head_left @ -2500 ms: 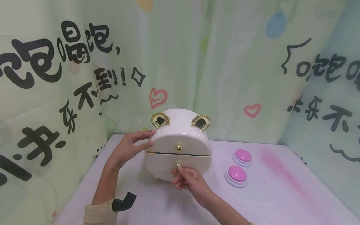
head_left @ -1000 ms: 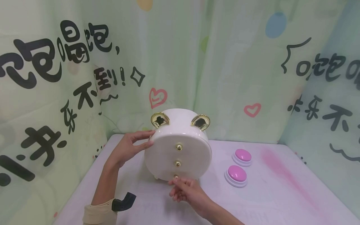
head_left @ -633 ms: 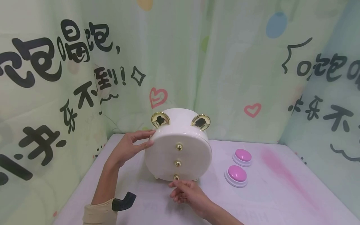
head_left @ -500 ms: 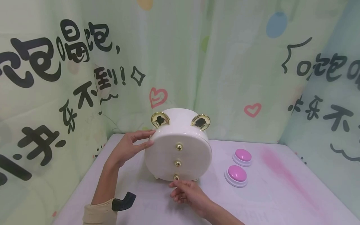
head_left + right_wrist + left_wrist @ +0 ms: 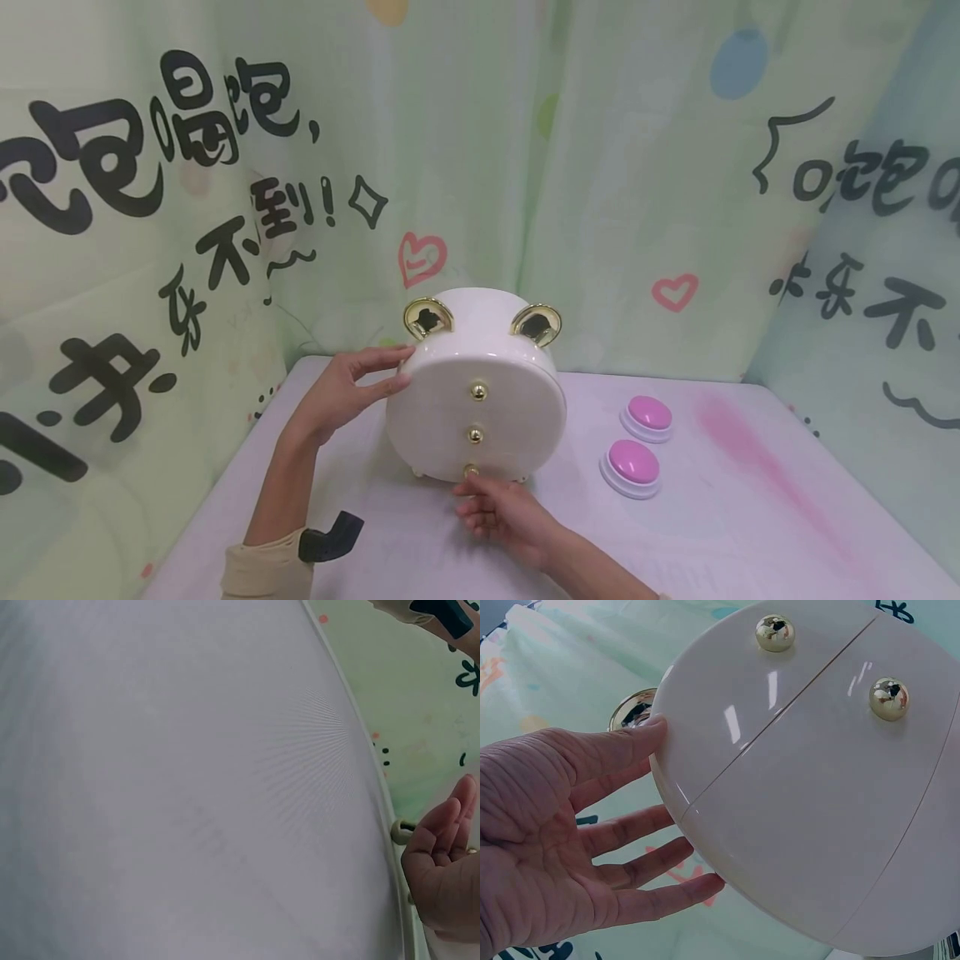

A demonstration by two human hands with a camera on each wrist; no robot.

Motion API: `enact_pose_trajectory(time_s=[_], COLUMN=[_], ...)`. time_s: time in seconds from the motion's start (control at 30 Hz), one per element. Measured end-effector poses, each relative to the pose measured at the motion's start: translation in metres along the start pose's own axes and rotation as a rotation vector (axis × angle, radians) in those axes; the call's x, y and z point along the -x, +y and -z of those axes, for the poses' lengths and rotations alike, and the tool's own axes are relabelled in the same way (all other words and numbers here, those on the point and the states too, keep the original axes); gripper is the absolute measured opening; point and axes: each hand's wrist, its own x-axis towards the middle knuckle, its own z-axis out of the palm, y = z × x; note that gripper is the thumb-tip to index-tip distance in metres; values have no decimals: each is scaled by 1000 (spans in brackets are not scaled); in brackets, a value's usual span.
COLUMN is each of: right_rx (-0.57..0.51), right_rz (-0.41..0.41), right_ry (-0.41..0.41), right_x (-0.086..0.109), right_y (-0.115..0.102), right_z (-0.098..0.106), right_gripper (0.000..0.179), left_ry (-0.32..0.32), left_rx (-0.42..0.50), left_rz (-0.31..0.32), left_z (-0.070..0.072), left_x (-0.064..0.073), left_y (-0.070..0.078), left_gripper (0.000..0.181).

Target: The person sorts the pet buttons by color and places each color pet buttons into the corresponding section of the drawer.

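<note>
Nearest: a beige sleeve and a black mount (for a wrist camera, presumably) above the surface. Farther in, the right hand is at the lowest knob, fingers bent, thumb tip at the knob; whether they pinch it, I cannot tell. The white box stands upright on the surface, front toward the person. Its middle knob and top knob are untouched; drawer fronts look flush. The left hand rests against the box's left edge, fingers fairly straight and spread wide. Right of the box, apart from both hands: a near button and a far button, both pink. Higher up, gold ears; behind all, a printed curtain.

Step in hand, my reading: handling the bottom drawer, all three seemingly shut. Opening it would call for a firm pinch and a straight pull, left hand bracing; leaving it shut, a clean release without tugging the knob.
</note>
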Motion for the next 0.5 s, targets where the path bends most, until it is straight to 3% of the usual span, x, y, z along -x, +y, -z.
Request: enact_pose_trajectory(time_s=[0.5], right_rx=[-66], right_rz=[-14], right_ry=[14], right_x=[-8], right_y=[-2], right_z=[2], right_gripper=[38], left_ry=[-1], left_rx=[3], left_rz=[7], left_z=[0], left_x=[0], left_y=[0], left_gripper=[45])
